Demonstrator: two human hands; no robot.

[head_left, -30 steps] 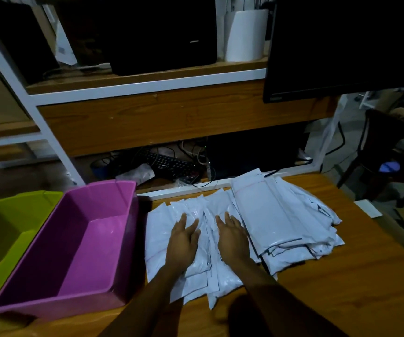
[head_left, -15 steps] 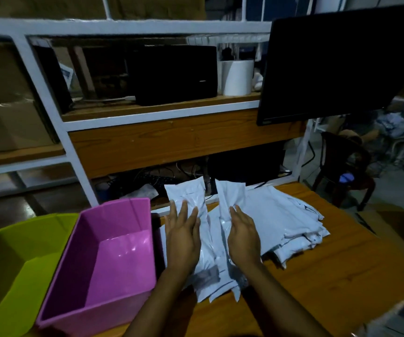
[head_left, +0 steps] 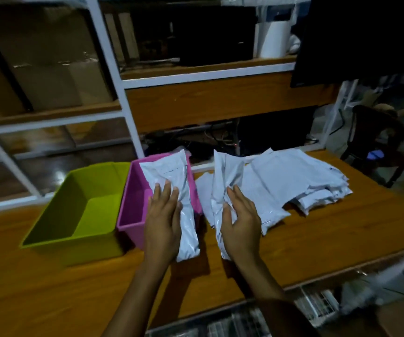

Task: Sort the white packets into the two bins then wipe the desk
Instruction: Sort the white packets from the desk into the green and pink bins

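My left hand (head_left: 163, 221) holds a white packet (head_left: 171, 177) lifted above the right side of the pink bin (head_left: 133, 203). My right hand (head_left: 241, 221) holds a second bunch of white packets (head_left: 224, 176) raised off the desk just right of that bin. A spread pile of white packets (head_left: 293, 181) lies on the wooden desk (head_left: 317, 237) to the right. The green bin (head_left: 74, 207) stands left of the pink one, with nothing showing inside it.
A white-framed wooden shelf (head_left: 208, 75) rises behind the desk with dark boxes and a white roll (head_left: 275, 40). A black monitor (head_left: 366, 37) hangs at the upper right. Cables lie under the shelf. A dark chair (head_left: 376, 139) stands beyond the desk's right end.
Both hands have lifted packets off the desk. The left hand has carried its packet left over the pink bin. My view has tilted up and shifted left.
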